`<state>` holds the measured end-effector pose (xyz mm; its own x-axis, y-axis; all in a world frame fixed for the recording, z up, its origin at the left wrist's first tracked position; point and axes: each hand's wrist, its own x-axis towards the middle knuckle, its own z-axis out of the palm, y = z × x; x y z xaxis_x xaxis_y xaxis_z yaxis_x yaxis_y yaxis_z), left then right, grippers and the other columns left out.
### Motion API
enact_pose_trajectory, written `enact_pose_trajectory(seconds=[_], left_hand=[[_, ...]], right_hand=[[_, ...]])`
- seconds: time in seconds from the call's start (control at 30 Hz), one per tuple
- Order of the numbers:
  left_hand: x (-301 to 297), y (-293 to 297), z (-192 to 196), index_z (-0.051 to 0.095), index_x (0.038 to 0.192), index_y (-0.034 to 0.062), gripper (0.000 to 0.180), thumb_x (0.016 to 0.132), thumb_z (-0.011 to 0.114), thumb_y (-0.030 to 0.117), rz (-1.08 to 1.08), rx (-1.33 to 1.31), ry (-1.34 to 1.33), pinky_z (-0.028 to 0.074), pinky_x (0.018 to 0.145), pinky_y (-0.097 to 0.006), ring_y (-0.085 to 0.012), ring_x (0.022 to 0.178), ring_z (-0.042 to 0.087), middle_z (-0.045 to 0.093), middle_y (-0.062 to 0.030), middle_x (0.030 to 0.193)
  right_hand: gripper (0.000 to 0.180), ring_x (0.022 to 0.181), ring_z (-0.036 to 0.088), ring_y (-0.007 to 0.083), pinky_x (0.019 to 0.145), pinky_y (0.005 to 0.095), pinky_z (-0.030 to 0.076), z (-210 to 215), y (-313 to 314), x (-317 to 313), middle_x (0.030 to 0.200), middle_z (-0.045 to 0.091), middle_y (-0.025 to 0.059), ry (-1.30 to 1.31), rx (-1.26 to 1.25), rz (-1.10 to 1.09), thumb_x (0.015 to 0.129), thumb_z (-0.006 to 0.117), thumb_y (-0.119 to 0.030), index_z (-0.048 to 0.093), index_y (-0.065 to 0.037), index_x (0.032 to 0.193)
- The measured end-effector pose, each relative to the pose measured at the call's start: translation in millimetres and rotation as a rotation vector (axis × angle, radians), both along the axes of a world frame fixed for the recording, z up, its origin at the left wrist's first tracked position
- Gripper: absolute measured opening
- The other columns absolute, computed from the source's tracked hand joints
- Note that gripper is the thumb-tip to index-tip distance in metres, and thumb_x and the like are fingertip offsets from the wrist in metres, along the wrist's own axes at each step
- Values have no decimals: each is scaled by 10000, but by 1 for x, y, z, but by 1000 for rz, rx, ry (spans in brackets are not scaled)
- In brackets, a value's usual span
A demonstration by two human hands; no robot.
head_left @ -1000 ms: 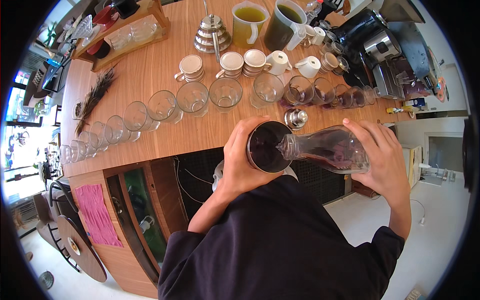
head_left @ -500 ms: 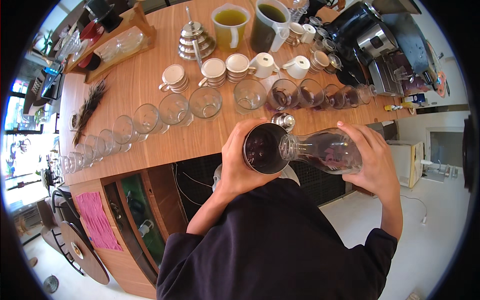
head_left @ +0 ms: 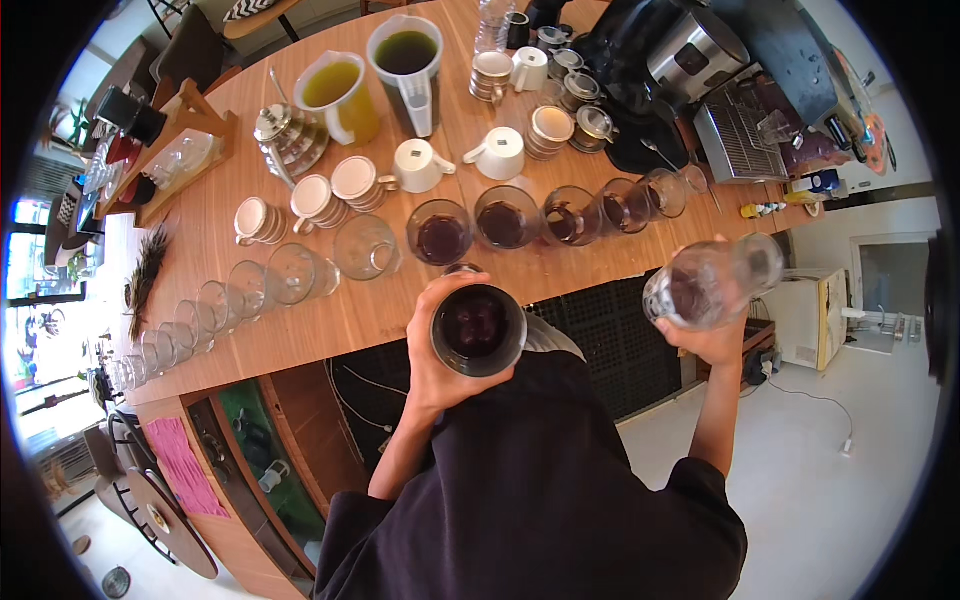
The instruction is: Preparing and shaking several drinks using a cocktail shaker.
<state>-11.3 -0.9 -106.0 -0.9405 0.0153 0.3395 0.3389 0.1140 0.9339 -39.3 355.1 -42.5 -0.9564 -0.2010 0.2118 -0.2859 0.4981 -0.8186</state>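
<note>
My left hand [head_left: 432,352] grips a glass [head_left: 477,329] filled with dark purple drink, held close over my chest near the wooden counter's [head_left: 330,318] front edge. My right hand [head_left: 712,336] holds a clear glass carafe [head_left: 712,281] out to the right, pulled away from the glass, with only a little dark liquid left in it. On the counter just beyond stands a curved row of glasses: several on the right [head_left: 505,222] hold the dark drink, those on the left [head_left: 289,275] are clear.
Further back stand white cups [head_left: 418,165], a metal kettle [head_left: 287,137], a pitcher of yellow drink [head_left: 338,97] and a pitcher of dark green drink [head_left: 409,69]. A coffee machine [head_left: 700,50] and drip tray [head_left: 738,140] fill the far right. Floor and a white appliance [head_left: 815,315] lie on my right.
The carafe was tipped into the glass, mouth to rim. It has now swung off to the right and apart from the glass, which holds more dark drink.
</note>
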Motion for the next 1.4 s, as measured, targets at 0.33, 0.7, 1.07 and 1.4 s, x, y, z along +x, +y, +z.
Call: enact_pose_trajectory(seconds=[0.33, 0.7, 1.07, 1.4], left_hand=[[3, 58, -29, 369, 1424, 29, 1016, 611, 967, 143, 203, 111, -21, 500, 1058, -434, -286, 1237, 616, 589, -205, 1342], [22, 52, -40, 321, 1456, 53, 1084, 608, 972, 232, 616, -3, -127, 495, 1053, -433, -293, 1214, 612, 585, -217, 1366], [36, 11, -50, 369, 1422, 34, 1023, 623, 975, 239, 797, 37, -79, 460, 1055, -389, -245, 1213, 587, 595, -169, 1329], [39, -64, -57, 428, 1380, 22, 946, 614, 970, 146, 720, -52, -96, 478, 1043, -379, -234, 1189, 597, 583, -143, 1298]], right_hand=[[1026, 1287, 541, 290, 1091, 431, 484, -68, 139, -71, 1429, 512, 197, 238, -375, -469, 736, 868, 16, 276, -95, 1567], [962, 1245, 559, 298, 1035, 427, 545, -163, 184, -132, 1387, 504, 190, 358, -480, -778, 718, 869, 100, 312, -82, 1481], [1047, 1253, 567, 300, 1075, 434, 528, -176, 169, -147, 1384, 523, 195, 402, -40, -808, 716, 943, -79, 264, 9, 1508], [1077, 1390, 425, 355, 1178, 465, 377, -193, 151, -138, 1495, 358, 272, 415, -47, -972, 855, 863, -265, 114, 53, 1560]])
